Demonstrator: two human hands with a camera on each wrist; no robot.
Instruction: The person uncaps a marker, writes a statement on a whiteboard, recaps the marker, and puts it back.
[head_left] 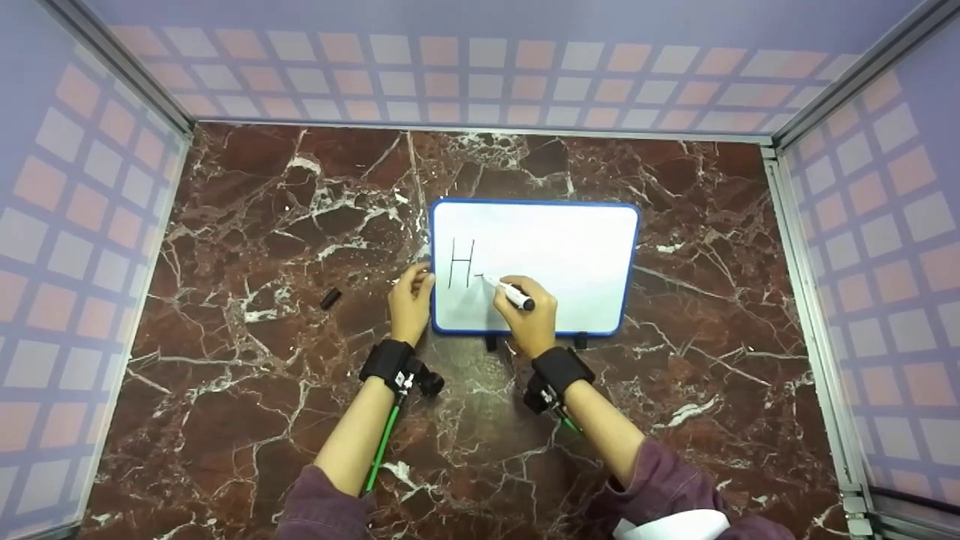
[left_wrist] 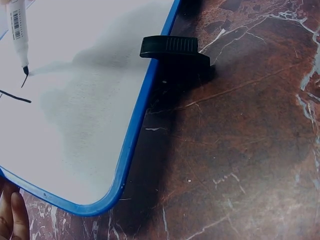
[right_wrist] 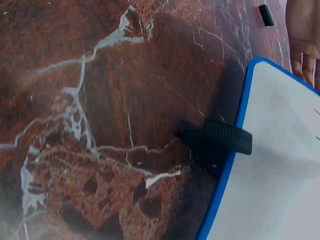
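A blue-framed whiteboard (head_left: 570,255) lies in the middle of the marble-patterned table. My right hand (head_left: 534,316) grips a white marker (head_left: 514,292), its black tip on the board. A black letter H (head_left: 461,260) stands at the board's left, with a short stroke just right of it near the tip. In the left wrist view the marker (left_wrist: 18,35) meets a thin slanted line above another short stroke. My left hand (head_left: 409,309) rests against the board's left edge, fingertips right at the blue frame. The left fingers (right_wrist: 307,65) also show beside the frame in the right wrist view.
A small black marker cap (head_left: 330,298) lies on the table left of my left hand. Two black clips, one of them the left clip (head_left: 491,343), stick out from the board's near edge. Checkered walls (head_left: 487,82) enclose the table at the back and sides.
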